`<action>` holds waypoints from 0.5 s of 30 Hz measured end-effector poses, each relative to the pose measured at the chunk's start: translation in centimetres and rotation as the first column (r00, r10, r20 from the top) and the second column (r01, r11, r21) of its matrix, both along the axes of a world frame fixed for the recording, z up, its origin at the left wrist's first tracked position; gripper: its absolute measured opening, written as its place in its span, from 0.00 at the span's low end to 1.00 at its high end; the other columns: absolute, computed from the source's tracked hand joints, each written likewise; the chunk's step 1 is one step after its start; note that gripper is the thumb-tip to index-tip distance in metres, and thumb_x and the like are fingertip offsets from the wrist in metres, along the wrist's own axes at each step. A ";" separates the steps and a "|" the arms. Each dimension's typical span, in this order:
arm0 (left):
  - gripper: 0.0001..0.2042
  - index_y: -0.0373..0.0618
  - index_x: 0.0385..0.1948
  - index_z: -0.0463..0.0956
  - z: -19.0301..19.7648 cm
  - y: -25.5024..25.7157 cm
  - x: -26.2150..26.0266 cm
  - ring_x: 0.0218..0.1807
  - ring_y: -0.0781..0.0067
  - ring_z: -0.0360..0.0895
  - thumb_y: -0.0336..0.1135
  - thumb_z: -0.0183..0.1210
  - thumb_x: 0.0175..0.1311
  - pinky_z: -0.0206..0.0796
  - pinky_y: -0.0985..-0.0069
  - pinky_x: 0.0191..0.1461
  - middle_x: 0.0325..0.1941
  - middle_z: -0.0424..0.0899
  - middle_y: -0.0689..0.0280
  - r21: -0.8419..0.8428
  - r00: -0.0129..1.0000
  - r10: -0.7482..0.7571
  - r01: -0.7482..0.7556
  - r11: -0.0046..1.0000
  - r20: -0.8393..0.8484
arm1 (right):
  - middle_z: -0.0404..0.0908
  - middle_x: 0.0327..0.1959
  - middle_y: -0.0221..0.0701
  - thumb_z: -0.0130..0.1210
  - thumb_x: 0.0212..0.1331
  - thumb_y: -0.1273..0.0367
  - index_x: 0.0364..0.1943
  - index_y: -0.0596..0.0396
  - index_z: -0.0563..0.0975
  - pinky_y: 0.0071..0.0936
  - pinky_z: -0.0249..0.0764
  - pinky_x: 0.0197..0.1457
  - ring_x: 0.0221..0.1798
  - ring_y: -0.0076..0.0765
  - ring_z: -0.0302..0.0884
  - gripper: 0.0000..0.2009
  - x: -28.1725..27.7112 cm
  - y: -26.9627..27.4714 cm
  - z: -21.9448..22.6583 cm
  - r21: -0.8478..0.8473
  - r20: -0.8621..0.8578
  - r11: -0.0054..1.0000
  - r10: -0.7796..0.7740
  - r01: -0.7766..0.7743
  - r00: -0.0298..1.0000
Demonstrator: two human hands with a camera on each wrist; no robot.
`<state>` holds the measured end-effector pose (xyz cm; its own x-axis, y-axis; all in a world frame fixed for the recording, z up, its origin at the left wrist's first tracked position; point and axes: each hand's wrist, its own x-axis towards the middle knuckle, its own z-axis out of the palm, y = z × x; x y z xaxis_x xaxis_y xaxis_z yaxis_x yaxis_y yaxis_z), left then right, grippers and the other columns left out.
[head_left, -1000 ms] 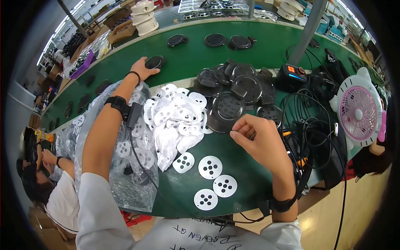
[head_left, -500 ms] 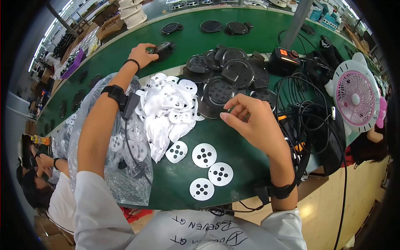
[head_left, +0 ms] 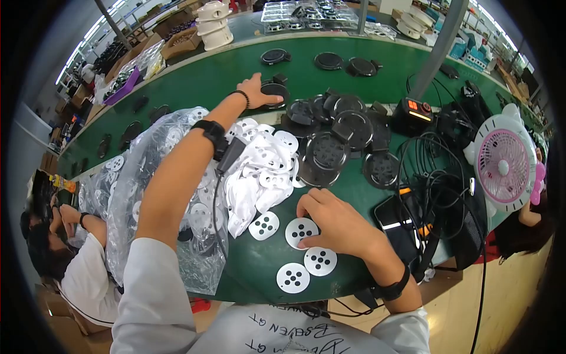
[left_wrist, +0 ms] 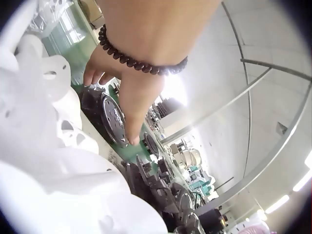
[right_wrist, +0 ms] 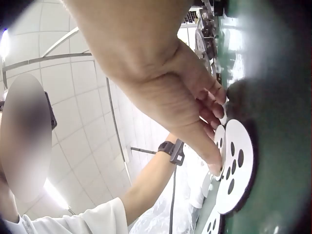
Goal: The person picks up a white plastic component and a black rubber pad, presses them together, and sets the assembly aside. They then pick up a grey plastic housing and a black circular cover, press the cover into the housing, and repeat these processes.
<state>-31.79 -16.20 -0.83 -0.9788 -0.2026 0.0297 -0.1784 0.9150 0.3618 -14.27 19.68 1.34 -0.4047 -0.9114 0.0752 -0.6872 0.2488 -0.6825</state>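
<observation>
My left hand point(head_left: 253, 93) grips a black round disc point(head_left: 273, 92) with a square block on its rim, low over the green surface. In the left wrist view the thumb lies along one side of this disc point(left_wrist: 114, 120), with the fingertips by its block. My right hand point(head_left: 336, 223) bends over a flat white disc point(head_left: 298, 234) with five dark holes, fingers at its far edge and thumb at its near edge. Two similar white discs, one lower right point(head_left: 321, 261) and one lower left point(head_left: 293, 278), lie close by. Another white disc point(head_left: 263, 226) sits to the left.
A heap of white discs point(head_left: 259, 168) lies mid-table beside a clear plastic bag point(head_left: 197, 265). Behind my right hand are stacked black discs point(head_left: 327, 150). Cables point(head_left: 439, 171), a small black device point(head_left: 413, 113) and a pink-and-white fan point(head_left: 503, 165) stand right.
My left hand has carried the black disc rightward, towards the black stack. My right hand has come down from beside the stack onto a white disc.
</observation>
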 end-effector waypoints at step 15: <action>0.54 0.35 0.70 0.51 6.0 5.9 2.9 0.60 0.53 0.78 0.47 0.80 0.46 0.72 0.67 0.63 0.60 0.77 0.44 0.436 0.955 -0.081 0.206 0.876 -0.287 | 0.84 0.28 0.35 0.68 0.55 0.75 0.37 0.61 0.76 0.25 0.75 0.32 0.26 0.30 0.81 0.11 -1.4 1.0 2.6 -0.278 0.228 0.915 -0.233 0.293 0.945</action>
